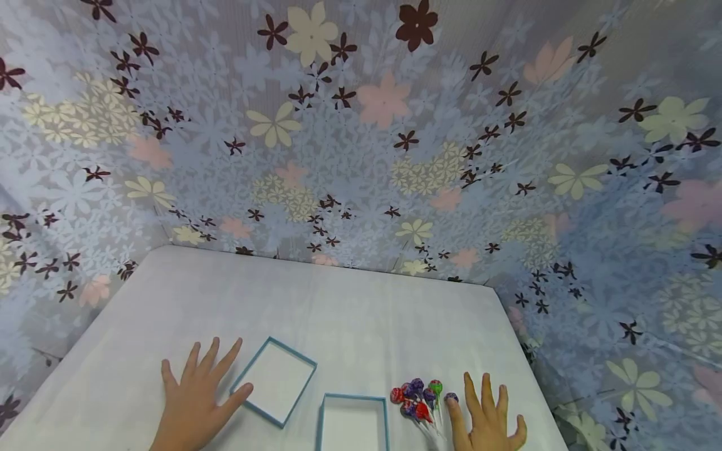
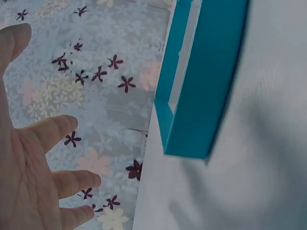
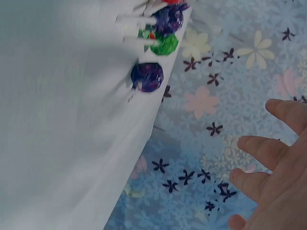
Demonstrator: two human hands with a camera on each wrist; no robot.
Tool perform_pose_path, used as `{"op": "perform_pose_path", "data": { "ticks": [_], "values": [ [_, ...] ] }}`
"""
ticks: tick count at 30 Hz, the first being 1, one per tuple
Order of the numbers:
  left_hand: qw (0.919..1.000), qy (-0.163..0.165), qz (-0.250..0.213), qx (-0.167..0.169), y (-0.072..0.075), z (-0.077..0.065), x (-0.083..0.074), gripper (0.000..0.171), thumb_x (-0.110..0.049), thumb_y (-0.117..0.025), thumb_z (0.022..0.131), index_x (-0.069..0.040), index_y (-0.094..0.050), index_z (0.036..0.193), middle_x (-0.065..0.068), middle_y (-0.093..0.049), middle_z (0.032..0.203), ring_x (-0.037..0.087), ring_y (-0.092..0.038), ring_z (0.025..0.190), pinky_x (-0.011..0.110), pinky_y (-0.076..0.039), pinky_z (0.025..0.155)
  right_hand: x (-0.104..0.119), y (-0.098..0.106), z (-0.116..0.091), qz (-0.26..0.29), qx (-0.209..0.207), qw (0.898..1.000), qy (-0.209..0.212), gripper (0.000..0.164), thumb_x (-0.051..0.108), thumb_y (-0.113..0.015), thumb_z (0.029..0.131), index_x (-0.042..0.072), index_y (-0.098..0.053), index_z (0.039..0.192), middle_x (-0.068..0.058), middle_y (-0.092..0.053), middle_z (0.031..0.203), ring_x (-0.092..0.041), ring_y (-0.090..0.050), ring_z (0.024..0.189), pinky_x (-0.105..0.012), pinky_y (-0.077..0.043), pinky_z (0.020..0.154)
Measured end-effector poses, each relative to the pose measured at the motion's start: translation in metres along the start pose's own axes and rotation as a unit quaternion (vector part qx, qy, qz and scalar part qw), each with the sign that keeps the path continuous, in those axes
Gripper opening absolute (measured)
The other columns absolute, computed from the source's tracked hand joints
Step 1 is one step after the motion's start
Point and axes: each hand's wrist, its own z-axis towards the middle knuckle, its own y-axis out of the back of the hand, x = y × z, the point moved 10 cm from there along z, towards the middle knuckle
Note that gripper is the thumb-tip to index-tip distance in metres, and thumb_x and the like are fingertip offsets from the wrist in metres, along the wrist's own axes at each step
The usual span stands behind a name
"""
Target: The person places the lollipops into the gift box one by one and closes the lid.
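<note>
My left hand point(image 1: 195, 401), fingers spread, hovers beside a shallow blue-edged box point(image 1: 276, 382) with a white inside. The left wrist view shows that box's teal side wall point(image 2: 206, 81), apart from the fingers point(image 2: 76, 179). Over on the right, my right hand point(image 1: 486, 418) is spread too and holds nothing. Just left of it lies a bunch of wrapped lollipops point(image 1: 417, 398) in red, purple and green, white sticks toward me. A single purple lollipop point(image 3: 147, 77) sits nearest the right hand; the head view cannot settle whether a finger touches it.
A second blue-edged box point(image 1: 354, 423) stands between the first box and the lollipops, cut off by the lower frame edge. Everything lies on a white-covered table point(image 1: 338, 313). Flower-patterned fabric point(image 1: 338, 156) surrounds the table's back and sides.
</note>
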Motion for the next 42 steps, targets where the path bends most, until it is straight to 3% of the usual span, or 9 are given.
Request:
{"op": "perform_pose_path", "data": {
  "ticks": [6, 9, 14, 17, 26, 30, 35, 38, 42],
  "values": [
    [0.9992, -0.039, -0.010, 0.002, -0.010, 0.000, -0.028, 0.085, -0.069, -0.066, 0.081, -0.027, -0.044, 0.152, 0.026, -0.045, 0.151, 0.059, -0.029, 0.140, 0.084, -0.004, 0.101, 0.003, -0.002, -0.003, 0.012, 0.006, 1.000, 0.002, 0.076, 0.062, -0.047, 0.097, 0.006, -0.047, 0.148, -0.028, -0.034, 0.156, -0.050, -0.009, 0.149, -0.070, 0.005, 0.109],
    [0.9940, -0.095, -0.052, 0.018, -0.025, -0.002, -0.051, 0.096, -0.073, -0.071, 0.073, -0.029, -0.043, 0.153, 0.023, -0.046, 0.151, 0.057, -0.033, 0.139, 0.083, -0.012, 0.101, 0.005, -0.002, -0.005, 0.012, -0.015, 1.000, 0.005, 0.071, 0.057, -0.051, 0.097, 0.004, -0.052, 0.144, -0.027, -0.043, 0.151, -0.049, -0.020, 0.146, -0.070, 0.002, 0.109],
    [0.9571, -0.272, -0.098, 0.023, -0.051, -0.010, -0.104, 0.109, -0.086, -0.061, 0.070, -0.021, -0.038, 0.154, 0.028, -0.050, 0.144, 0.056, -0.046, 0.128, 0.079, -0.035, 0.089, 0.011, 0.002, -0.007, 0.010, -0.064, 0.997, 0.033, 0.057, 0.043, -0.064, 0.094, 0.002, -0.063, 0.133, -0.023, -0.061, 0.135, -0.049, -0.040, 0.136, -0.070, -0.003, 0.109],
    [0.9418, -0.325, -0.083, 0.028, -0.067, -0.012, -0.128, 0.113, -0.085, -0.065, 0.067, -0.016, -0.037, 0.152, 0.030, -0.053, 0.140, 0.054, -0.050, 0.122, 0.075, -0.041, 0.084, 0.015, 0.000, -0.007, -0.001, -0.065, 0.997, 0.049, 0.054, 0.041, -0.065, 0.093, 0.002, -0.066, 0.131, -0.021, -0.065, 0.131, -0.048, -0.043, 0.134, -0.072, -0.004, 0.108],
    [0.9433, -0.298, -0.079, 0.124, -0.105, -0.011, -0.153, 0.119, -0.077, -0.075, 0.065, -0.005, -0.035, 0.150, 0.016, -0.055, 0.141, 0.046, -0.047, 0.129, 0.075, -0.036, 0.095, 0.021, -0.011, -0.015, 0.008, -0.081, 0.992, 0.092, 0.044, 0.038, -0.073, 0.089, 0.007, -0.073, 0.120, -0.014, -0.072, 0.119, -0.042, -0.052, 0.127, -0.073, -0.009, 0.105],
    [0.9459, -0.291, -0.091, 0.112, -0.104, -0.011, -0.151, 0.122, -0.078, -0.076, 0.063, -0.002, -0.034, 0.149, 0.010, -0.059, 0.136, 0.041, -0.050, 0.126, 0.071, -0.038, 0.096, 0.023, -0.022, -0.018, 0.001, -0.076, 0.992, 0.102, 0.039, 0.036, -0.077, 0.086, 0.010, -0.075, 0.115, -0.010, -0.073, 0.113, -0.036, -0.057, 0.119, -0.073, -0.010, 0.104],
    [0.9417, -0.276, -0.166, 0.098, -0.100, -0.013, -0.148, 0.129, -0.089, -0.060, 0.067, 0.001, -0.026, 0.153, 0.014, -0.052, 0.144, 0.043, -0.047, 0.128, 0.069, -0.039, 0.096, 0.027, -0.029, -0.012, -0.014, -0.040, 0.994, 0.103, 0.038, 0.030, -0.077, 0.086, 0.010, -0.074, 0.118, -0.009, -0.071, 0.114, -0.034, -0.055, 0.115, -0.073, -0.010, 0.104],
    [0.9501, -0.251, -0.163, 0.088, -0.099, -0.013, -0.144, 0.133, -0.092, -0.059, 0.063, 0.003, -0.027, 0.151, 0.018, -0.053, 0.142, 0.042, -0.048, 0.127, 0.065, -0.041, 0.096, 0.026, -0.034, -0.009, -0.028, -0.011, 0.996, 0.086, 0.039, 0.031, -0.077, 0.086, 0.009, -0.074, 0.118, -0.008, -0.071, 0.113, -0.033, -0.055, 0.113, -0.071, -0.013, 0.102],
    [0.9626, -0.240, -0.123, 0.026, -0.092, -0.013, -0.144, 0.134, -0.098, -0.048, 0.062, 0.004, -0.034, 0.148, 0.015, -0.059, 0.135, 0.035, -0.053, 0.121, 0.065, -0.039, 0.097, 0.024, -0.037, -0.008, -0.044, 0.005, 0.997, 0.067, 0.039, 0.032, -0.077, 0.086, 0.010, -0.075, 0.118, -0.007, -0.072, 0.113, -0.032, -0.054, 0.111, -0.068, -0.017, 0.099]
  ]
}}
